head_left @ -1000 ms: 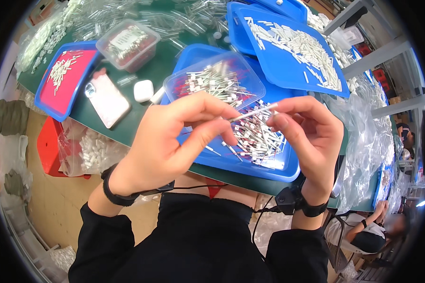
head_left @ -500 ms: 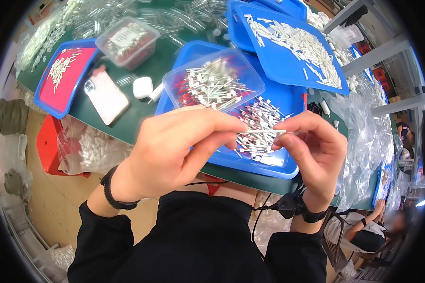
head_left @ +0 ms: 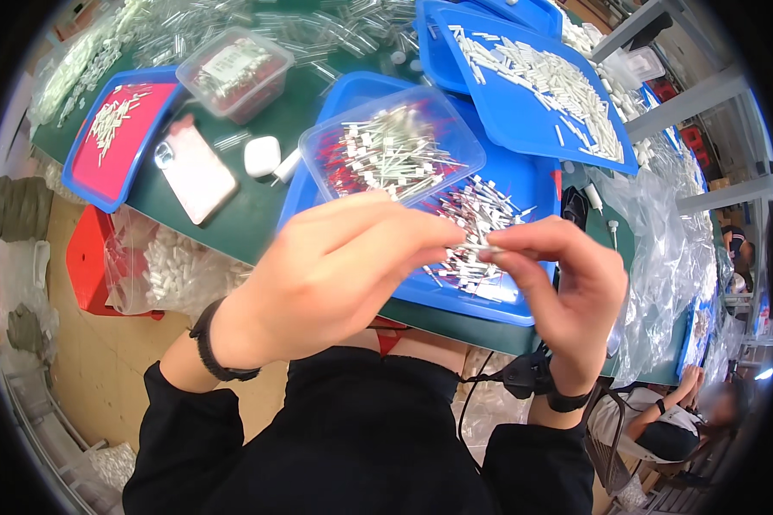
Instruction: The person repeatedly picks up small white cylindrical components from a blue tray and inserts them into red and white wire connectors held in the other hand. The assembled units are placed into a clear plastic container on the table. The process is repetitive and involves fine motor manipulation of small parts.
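Between both sets of fingertips is a thin white stick, mostly covered by the fingers and slightly blurred. My left hand pinches one end with thumb and forefinger. From the other side, my right hand pinches it too, its fingertips close to the left ones. Beneath them, a pile of thin sticks with white ends and red bits lies in a blue tray. A clear plastic tub, full of similar sticks, rests in that tray just beyond my left hand.
At the right back, another blue tray carries many short white tubes. On the left lie a phone, a white earphone case, a pink-lined tray and a second clear tub. A co-worker sits at far right.
My hands have drawn together, the left shifting right, so much less of the stick shows between the fingertips. The trays and tubs look unchanged.
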### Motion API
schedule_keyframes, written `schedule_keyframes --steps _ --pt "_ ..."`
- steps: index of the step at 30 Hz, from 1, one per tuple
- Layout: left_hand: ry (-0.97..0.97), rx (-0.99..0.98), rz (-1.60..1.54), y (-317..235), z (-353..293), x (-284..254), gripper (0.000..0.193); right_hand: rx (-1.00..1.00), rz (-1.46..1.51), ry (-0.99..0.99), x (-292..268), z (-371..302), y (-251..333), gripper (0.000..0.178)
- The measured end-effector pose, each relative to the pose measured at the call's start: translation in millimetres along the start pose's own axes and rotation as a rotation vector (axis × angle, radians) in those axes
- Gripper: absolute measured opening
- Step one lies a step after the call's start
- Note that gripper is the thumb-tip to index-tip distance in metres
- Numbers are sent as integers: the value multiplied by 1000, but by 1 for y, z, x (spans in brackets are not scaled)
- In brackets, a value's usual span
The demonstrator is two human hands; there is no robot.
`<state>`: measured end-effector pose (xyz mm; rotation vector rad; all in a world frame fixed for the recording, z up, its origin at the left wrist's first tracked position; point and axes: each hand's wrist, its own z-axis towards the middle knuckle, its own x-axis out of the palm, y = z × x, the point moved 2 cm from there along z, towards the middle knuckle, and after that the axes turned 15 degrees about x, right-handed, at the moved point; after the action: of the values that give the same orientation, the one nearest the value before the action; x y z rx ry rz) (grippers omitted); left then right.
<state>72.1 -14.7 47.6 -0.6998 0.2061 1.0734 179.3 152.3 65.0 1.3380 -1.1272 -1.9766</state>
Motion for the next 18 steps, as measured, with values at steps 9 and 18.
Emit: schedule_keyframes --steps 9,18 --pt "-38 -71 3 11 -7 6 16 -395 -297 -184 15 7 -4 19" --pt "3 -61 -9 5 -6 6 18 -381 -255 -107 19 3 -7 28"
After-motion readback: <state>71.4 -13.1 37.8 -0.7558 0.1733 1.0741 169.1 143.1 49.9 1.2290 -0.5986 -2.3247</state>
